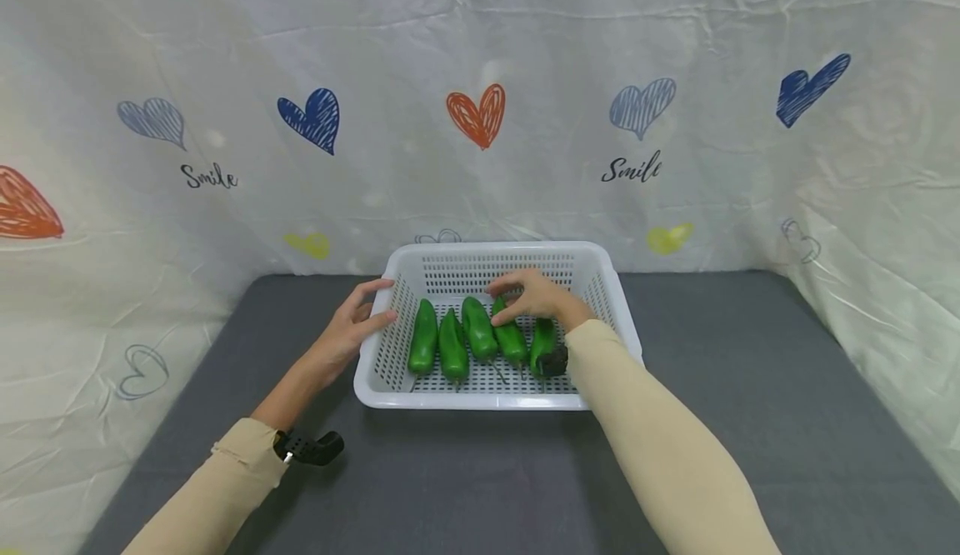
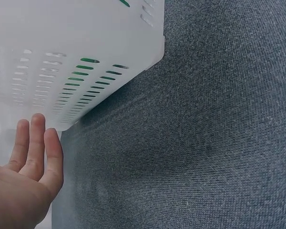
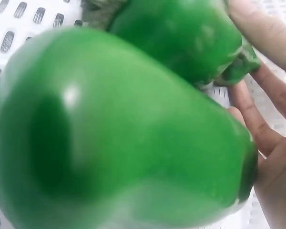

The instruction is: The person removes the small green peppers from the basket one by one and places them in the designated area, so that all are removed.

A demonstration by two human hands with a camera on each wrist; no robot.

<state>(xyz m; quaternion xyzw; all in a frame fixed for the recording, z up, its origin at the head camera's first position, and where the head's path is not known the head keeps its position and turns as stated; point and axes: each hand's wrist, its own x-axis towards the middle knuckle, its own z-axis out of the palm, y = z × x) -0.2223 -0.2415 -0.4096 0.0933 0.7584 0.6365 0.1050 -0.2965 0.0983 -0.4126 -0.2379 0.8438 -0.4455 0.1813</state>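
Note:
A white plastic basket [image 1: 480, 402] with slotted walls holds several long green peppers lying side by side. My left hand [image 1: 351, 326] is at the basket's left rim, with its thumb and a finger reaching over the edge. In the left wrist view, three fairly straight fingers [image 2: 36, 143] show just outside the slotted wall. My right hand [image 1: 531, 295] reaches into the basket, thumb and fingers around the far tip of a green pepper [image 1: 512, 342], second from the right. Another green pepper [image 3: 119, 133] fills much of the right wrist view, in front of the palm.
The basket stands on a dark grey cloth-covered table [image 1: 480, 480], near its back edge. A pale curtain [image 1: 390, 163] printed with hearts and the word Smile hangs behind and along the sides. My right forearm [image 1: 660, 447] crosses the basket's front right rim.

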